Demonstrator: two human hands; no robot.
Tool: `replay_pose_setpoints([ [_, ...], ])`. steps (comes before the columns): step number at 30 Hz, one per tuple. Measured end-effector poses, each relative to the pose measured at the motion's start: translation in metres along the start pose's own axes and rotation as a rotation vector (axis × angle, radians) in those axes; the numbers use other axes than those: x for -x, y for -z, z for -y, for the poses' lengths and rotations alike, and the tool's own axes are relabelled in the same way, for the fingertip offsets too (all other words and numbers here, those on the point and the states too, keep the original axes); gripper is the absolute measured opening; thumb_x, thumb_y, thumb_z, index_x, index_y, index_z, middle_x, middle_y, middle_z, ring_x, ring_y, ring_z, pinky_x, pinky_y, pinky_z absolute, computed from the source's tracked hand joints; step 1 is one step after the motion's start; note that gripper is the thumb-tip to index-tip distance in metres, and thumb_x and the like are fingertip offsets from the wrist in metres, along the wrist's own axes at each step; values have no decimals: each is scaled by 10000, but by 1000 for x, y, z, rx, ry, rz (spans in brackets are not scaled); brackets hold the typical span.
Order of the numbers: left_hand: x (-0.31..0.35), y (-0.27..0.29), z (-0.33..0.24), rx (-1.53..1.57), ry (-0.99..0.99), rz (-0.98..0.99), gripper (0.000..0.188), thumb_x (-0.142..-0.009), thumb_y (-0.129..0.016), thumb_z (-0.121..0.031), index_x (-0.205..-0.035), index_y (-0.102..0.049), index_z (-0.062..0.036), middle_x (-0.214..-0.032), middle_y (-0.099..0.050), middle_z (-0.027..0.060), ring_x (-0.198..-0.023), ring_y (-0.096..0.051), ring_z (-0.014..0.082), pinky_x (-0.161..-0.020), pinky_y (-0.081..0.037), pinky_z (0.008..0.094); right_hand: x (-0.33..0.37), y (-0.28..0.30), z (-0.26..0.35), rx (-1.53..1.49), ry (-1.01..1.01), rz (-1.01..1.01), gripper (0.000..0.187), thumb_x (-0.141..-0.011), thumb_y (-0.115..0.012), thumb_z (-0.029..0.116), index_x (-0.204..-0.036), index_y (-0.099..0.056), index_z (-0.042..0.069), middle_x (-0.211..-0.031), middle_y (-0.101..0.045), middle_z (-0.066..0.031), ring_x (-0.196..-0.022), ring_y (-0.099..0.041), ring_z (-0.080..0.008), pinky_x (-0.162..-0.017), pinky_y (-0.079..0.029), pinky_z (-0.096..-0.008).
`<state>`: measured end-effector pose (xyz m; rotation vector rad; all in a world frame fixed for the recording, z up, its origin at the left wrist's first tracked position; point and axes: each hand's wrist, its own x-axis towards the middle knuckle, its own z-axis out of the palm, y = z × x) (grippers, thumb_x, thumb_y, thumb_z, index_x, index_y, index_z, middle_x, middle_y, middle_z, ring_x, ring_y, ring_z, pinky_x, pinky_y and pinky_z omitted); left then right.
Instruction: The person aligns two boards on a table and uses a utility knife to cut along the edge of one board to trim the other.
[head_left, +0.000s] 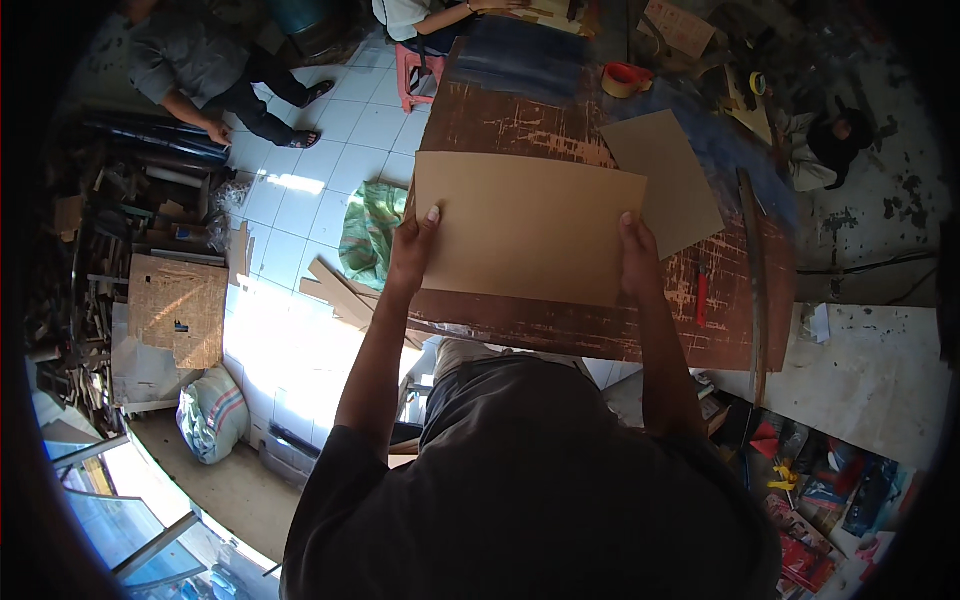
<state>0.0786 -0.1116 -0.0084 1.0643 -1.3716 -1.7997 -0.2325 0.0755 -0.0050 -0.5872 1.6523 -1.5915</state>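
Between my two hands is a flat rectangular sheet of brown cardboard (530, 230), held over the worn brown table. My left hand (412, 247) grips its left edge, the thumb lying on the upper face. At the opposite edge my right hand (639, 250) has hold in the same way, with its other fingers hidden underneath. A second cardboard sheet (668, 180) lies on the table at the right, partly covered by the held one. To the right of my right hand rests a red cutter knife (702, 298).
A long narrow wooden strip (752, 270) runs along the table's right side. Tape rolls, one red (622, 80), sit farther back. A green sack (372, 232) and cardboard strips (340, 292) lie on the tiled floor. One person (200, 60) stands at far left; another (420, 20) sits beyond the table.
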Motion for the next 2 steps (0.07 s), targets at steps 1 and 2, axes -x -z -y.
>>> replay_pose_setpoints([
  [1, 5, -4, 3, -26, 11, -42, 479, -1008, -571, -373, -1266, -593, 29, -1080, -678, 67, -958, -633, 115, -864, -505, 263, 0, 3, 1, 36, -25, 7, 514, -1010, -550, 421, -1298, -546, -5, -1219, -611, -95, -1119, -570, -175, -977, -455, -343],
  [2, 10, -8, 5, -25, 7, -59, 479, -1008, -571, -373, -1266, -593, 29, -1080, -678, 67, -958, -633, 115, -864, -505, 263, 0, 7, 1, 72, -51, 15, 546, -1020, -522, 433, -1342, -498, -7, -1246, -595, -104, -1139, -571, -181, -990, -456, -343],
])
